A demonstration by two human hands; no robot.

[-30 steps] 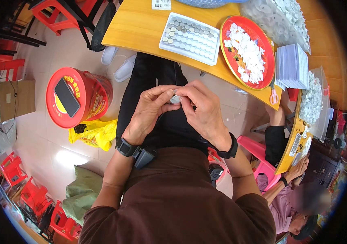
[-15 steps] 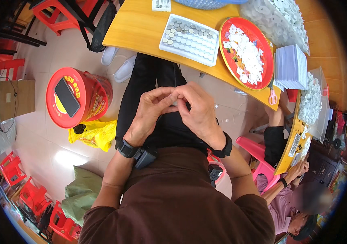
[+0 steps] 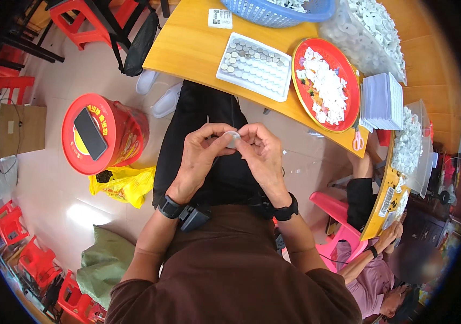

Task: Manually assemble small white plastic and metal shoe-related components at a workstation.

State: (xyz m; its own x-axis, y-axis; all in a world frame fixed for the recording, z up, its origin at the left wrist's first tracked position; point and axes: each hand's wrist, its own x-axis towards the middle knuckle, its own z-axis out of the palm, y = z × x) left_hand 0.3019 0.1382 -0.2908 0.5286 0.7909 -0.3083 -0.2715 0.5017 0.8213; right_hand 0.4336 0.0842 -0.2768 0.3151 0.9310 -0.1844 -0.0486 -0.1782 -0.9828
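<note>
Above my lap, a small round whitish disc (image 3: 233, 139) is pinched between both hands. My left hand (image 3: 202, 154) grips it from the left with thumb and finger. My right hand (image 3: 263, 156) holds its other side, fingers curled. On the wooden table (image 3: 187, 48) in front, a white tray (image 3: 263, 85) carries rows of similar round pieces, greyish ones toward the back. Beside it stands a round red tray (image 3: 307, 101) heaped with small white pieces (image 3: 325, 86).
A blue basket (image 3: 279, 15) and a clear bag of white parts (image 3: 370, 40) sit farther back. Pink-handled scissors (image 3: 357, 141) lie at the table's edge. Left stands a red bucket (image 3: 128, 132) with a phone (image 3: 90, 133) on its lid. At right, a co-worker (image 3: 368, 283) works.
My hands have spread slightly, and the right one has turned so the disc shows between the fingertips. The table sits a little lower in the picture.
</note>
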